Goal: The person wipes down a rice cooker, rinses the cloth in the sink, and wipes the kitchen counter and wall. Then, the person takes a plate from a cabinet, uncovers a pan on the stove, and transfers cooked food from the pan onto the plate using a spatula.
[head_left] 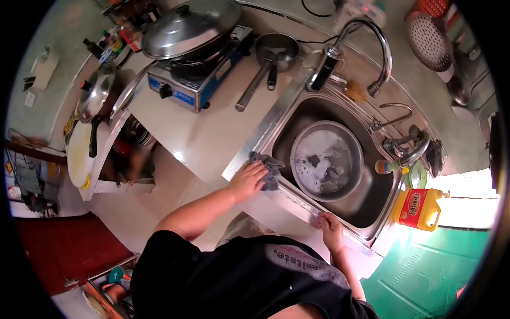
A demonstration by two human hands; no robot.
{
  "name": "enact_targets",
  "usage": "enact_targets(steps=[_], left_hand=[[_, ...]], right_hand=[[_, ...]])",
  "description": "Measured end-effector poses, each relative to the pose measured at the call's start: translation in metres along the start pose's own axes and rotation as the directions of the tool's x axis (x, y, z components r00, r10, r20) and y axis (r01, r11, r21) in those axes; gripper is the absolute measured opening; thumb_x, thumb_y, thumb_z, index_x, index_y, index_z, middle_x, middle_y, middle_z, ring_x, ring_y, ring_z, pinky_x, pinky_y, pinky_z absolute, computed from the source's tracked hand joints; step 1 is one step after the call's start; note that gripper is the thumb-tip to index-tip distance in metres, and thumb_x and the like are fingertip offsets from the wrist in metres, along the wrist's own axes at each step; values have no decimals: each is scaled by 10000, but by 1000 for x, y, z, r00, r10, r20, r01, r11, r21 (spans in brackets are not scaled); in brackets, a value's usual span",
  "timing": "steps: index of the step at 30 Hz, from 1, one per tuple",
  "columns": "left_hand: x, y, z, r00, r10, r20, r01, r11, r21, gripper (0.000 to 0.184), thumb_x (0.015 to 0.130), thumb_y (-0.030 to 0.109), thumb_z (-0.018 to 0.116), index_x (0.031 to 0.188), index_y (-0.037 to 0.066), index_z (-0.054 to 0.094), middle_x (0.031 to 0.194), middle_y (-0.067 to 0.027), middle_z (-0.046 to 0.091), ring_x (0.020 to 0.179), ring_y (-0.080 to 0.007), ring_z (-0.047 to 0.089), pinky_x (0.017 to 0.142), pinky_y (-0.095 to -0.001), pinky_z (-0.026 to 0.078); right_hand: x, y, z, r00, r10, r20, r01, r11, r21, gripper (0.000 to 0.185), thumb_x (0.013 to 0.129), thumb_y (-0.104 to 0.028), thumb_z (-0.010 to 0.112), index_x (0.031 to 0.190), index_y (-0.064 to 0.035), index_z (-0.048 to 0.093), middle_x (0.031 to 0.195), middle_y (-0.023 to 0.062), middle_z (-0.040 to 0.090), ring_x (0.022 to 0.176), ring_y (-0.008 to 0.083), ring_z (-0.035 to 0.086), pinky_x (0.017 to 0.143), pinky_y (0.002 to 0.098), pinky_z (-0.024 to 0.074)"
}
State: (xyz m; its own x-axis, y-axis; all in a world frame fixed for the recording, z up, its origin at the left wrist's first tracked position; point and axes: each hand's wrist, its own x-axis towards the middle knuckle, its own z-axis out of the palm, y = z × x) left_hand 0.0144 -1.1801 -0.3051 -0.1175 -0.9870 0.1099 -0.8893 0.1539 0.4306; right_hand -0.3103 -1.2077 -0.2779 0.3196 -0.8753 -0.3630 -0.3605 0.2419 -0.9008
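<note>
A grey cloth [270, 179] lies bunched at the left front corner of the sink. My left hand [248, 181] rests on it, fingers closed round its near part. At the sink's front edge is my right hand [331, 229], its fingers curled together; whether anything small is in them cannot be made out. In the steel sink [368, 204] sits a round metal basin [357, 175] holding soapy water [321, 151] with white foam and dark bits of something submerged.
A gas stove [188, 93] with a lidded wok [191, 26] stands at the back left, beside a small pan [284, 45]. A curved faucet [385, 50] arches over the sink's back. To the right stands a yellow jug [427, 210].
</note>
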Motion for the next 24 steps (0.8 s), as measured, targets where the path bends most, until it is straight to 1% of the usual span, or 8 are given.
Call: enact_targets(steps=[5,7,10,12,15,16,18,24], left_hand=[[9,-7,-12,998,-20,-61,5,970,-243,271,796,239,523,894,-12,554,931,-135,575,879,-284,522,821,-386,381],[-9,-11,-39,772,-635,-11,479,593,-647,335,830,300,487,911,-20,547,839,-166,576,812,-307,548,770,-382,415],[-50,-58,-77,492,-791,-363,481,595,-644,375,855,333,443,983,-8,530,894,-188,585,833,-316,568,745,-380,432],[-78,-105,-88,566,-582,-584,618,768,-167,402,859,313,425,1130,20,475,1130,-221,475,1042,-364,451,896,-408,348],[-85,-144,-55,667,-675,-315,745,613,264,475,863,311,381,1301,143,307,1330,-186,275,1242,-341,220,983,-499,206],[-76,-140,-57,687,-661,-303,727,636,261,475,863,311,381,1301,143,307,1330,-186,275,1242,-341,220,983,-499,206],[-57,-124,-60,527,-812,-250,840,453,299,513,861,324,357,1340,198,221,1369,-153,225,1281,-312,150,986,-552,128],[-19,-71,-19,895,-445,-31,435,857,276,526,834,295,406,1319,143,272,1345,-155,270,1284,-302,154,981,-531,151]], right_hand=[[12,-14,12,994,-41,99,46,998,-50,140,841,-51,478,946,6,551,818,41,580,715,90,546,641,213,448],[17,-20,14,993,-51,110,58,996,-62,149,845,-44,462,963,3,541,834,40,577,707,92,547,632,208,437],[22,-21,14,994,-71,78,82,986,-144,150,844,-49,465,958,3,545,829,42,578,714,94,550,633,210,438],[23,-20,16,993,-62,102,80,981,-179,146,844,-57,473,951,3,551,818,45,581,710,83,540,635,207,433],[23,-20,24,993,-43,112,57,991,-121,144,844,-65,480,946,5,554,800,41,577,697,77,527,627,206,429],[21,-30,29,991,-83,100,94,989,-116,147,842,-66,487,949,12,551,788,32,570,690,79,517,621,208,427],[21,-32,32,995,-53,83,67,982,-179,145,830,-70,506,929,21,560,739,41,565,656,92,507,596,225,433],[37,0,25,998,66,-20,-64,994,90,172,840,-90,504,984,-3,540,786,36,574,691,91,513,610,229,432]])
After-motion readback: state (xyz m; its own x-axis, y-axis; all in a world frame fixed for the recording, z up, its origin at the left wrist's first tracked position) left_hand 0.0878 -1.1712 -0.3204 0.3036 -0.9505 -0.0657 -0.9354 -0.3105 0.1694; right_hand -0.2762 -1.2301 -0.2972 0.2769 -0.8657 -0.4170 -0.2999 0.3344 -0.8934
